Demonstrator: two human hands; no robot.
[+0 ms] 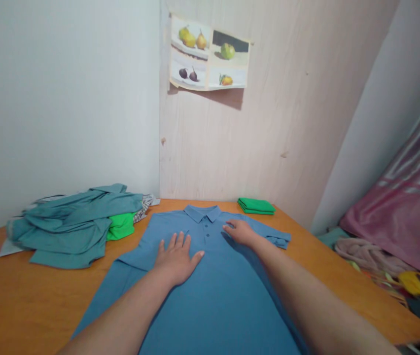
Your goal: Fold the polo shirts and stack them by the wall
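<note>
A blue polo shirt (210, 296) lies spread face up on the orange table (343, 281), collar toward the wall. My left hand (176, 259) rests flat on its chest left of the button placket, fingers stretched out. My right hand (240, 231) lies flat on the shirt near the right shoulder, fingers extended toward the buttons. Neither hand holds anything.
A heap of teal shirts (73, 222) with a bright green garment (121, 226) lies at the table's left. A folded green cloth (256, 205) sits by the back wall. A fruit poster (210, 53) hangs above. Pink fabric (409, 207) and clutter lie right of the table.
</note>
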